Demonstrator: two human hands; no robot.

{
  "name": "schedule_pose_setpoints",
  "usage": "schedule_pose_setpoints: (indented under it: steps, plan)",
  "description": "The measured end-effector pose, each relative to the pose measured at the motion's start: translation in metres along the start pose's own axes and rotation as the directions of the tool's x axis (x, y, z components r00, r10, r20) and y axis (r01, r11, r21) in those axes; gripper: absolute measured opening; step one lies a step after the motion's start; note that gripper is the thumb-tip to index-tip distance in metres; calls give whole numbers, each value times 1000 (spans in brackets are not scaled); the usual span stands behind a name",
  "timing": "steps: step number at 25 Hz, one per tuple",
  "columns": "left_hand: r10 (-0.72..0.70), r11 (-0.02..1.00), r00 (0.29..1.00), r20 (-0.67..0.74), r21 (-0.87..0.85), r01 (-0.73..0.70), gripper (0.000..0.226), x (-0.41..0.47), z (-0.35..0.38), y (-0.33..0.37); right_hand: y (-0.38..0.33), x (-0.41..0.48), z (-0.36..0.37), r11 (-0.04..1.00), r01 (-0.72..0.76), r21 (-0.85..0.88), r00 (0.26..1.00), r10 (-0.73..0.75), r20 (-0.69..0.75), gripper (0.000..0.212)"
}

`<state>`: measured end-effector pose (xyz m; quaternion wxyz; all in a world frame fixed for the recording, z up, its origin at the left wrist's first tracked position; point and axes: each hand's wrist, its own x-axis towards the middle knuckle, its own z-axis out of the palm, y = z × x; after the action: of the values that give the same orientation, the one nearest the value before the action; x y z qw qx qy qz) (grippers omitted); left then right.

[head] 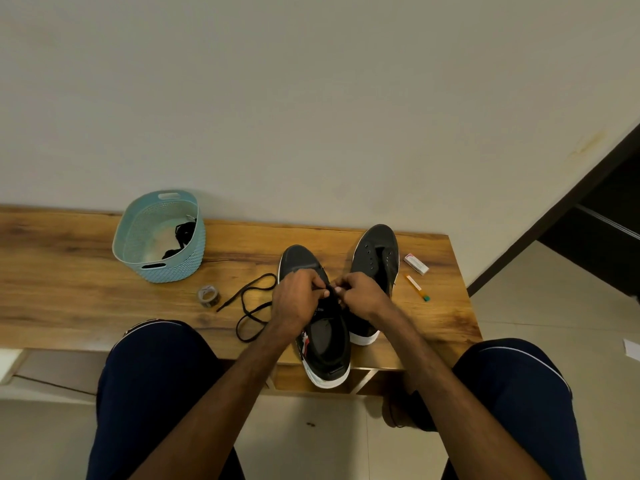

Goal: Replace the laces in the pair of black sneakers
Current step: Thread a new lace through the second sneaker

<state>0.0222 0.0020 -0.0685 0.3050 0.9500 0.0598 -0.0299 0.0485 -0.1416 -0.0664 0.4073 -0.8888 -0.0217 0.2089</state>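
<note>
Where the sneaker [300, 262] overhangs table [86, 271] edge, left hand [298, 301] and right hand [363, 294] pinch lace [239, 296].

Open tabletop [52, 271] left of basket [173, 271]; lace [252, 296], tape [209, 296] beside sneaker [301, 261].

— What sits on the left of the wooden tabletop [69, 271]?
— A pale blue basket [180, 270], a tape roll [209, 296] near it.
— And right?
— A small white box [416, 264], an orange pen [416, 286] beside it.
</note>
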Motion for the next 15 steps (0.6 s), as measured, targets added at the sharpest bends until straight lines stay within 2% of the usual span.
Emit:
schedule_pose_setpoints:
  steps: [2, 3, 6, 8, 10, 12, 13, 14, 15]
  plan:
    - [5, 1000, 999, 39, -1, -5, 9, -1, -2, -1, -2, -1, 9, 966, 44, -255, 993, -71, -95, 12]
    - [14, 1000, 998, 58, -2, -14, 11, -1, -2, -3, -5, -3, 11, 947, 37, -318, 990, -77, -116, 14]
    - [46, 998, 993, 112, -56, -40, 16, -2, -5, -8, -10, -8, 18, 908, 54, -415, 985, -117, -128, 21]
    - [49, 997, 989, 136, -60, -41, 27, -6, -9, -9, -10, -11, 22, 915, 87, -394, 972, -165, -169, 17]
    - [80, 996, 984, 158, 32, -86, 32, -9, -9, -10, -8, -12, 20, 976, 67, -208, 956, -122, -268, 10]
    - [77, 985, 984, 163, 140, -100, 47, -12, -5, -11, -10, -14, 12, 992, 70, 101, 935, -30, -353, 13]
    - [67, 983, 988, 142, 161, -90, 51, -14, -1, -10, -14, -16, 4, 955, 90, 282, 927, 23, -374, 15]
    - [71, 981, 991, 112, 172, -89, 54, -16, 2, -10, -19, -18, -5, 862, 136, 489, 925, 66, -374, 18]
    - [83, 978, 993, 78, 183, -96, 57, -17, 5, -9, -23, -20, -16, 704, 194, 683, 933, 84, -351, 20]
